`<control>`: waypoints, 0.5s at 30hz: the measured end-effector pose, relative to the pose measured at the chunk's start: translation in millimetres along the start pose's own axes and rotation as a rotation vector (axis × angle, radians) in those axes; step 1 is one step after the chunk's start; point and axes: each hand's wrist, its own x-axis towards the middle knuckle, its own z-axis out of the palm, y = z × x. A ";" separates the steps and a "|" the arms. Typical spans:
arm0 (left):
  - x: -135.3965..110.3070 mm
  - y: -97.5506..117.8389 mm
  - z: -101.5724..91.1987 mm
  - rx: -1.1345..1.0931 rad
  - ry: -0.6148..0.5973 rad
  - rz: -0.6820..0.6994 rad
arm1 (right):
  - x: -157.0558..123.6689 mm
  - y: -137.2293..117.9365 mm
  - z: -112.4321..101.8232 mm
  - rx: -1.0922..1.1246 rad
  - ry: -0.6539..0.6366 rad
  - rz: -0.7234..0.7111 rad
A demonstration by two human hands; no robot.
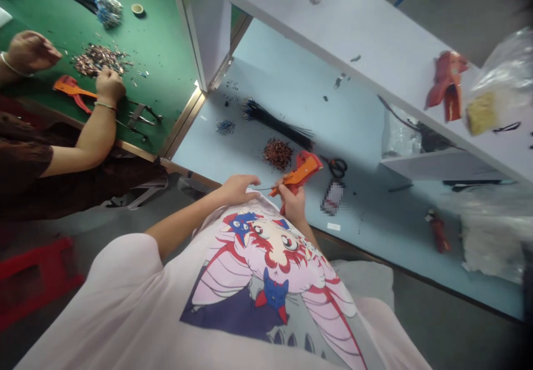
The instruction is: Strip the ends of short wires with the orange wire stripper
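My right hand (293,201) is closed around an orange wire stripper (303,171), low over the front of the pale blue table (254,70). Just left of it, my left hand (238,190) pinches a thin black wire (266,188), which runs across to the tool. Its far end at the stripper is too small to make out. Beyond my hands lies a pile of small copper-coloured pieces (278,155). Behind that pile is a bundle of black wires (283,126) with stripped or tipped ends at its left.
Black-handled scissors (337,167) and a blurred-out item (333,197) lie right of the stripper. A shelf (375,65) overhangs the table, with a red-orange tool (447,84) on it. At the left, a co-worker's hands (110,87) work over a green table (162,54).
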 end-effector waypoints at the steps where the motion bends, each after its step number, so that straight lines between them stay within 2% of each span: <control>1: 2.6 6.5 1.1 -0.091 -0.007 0.028 | -1.0 1.0 1.7 -0.024 -0.037 -0.010; 4: 11.7 23.1 5.2 -0.343 0.022 0.042 | -1.2 0.7 3.4 -0.093 -0.094 -0.054; 7: 18.7 28.8 6.8 -0.465 0.082 0.057 | 2.0 -2.9 0.8 -0.080 -0.044 -0.072; 11: 17.5 27.9 -0.8 -0.415 0.188 0.056 | 7.1 -10.9 -6.2 0.050 0.063 -0.052; 15: 9.6 32.1 -13.9 -0.376 0.278 0.016 | 5.7 -20.0 -10.7 0.113 0.071 -0.030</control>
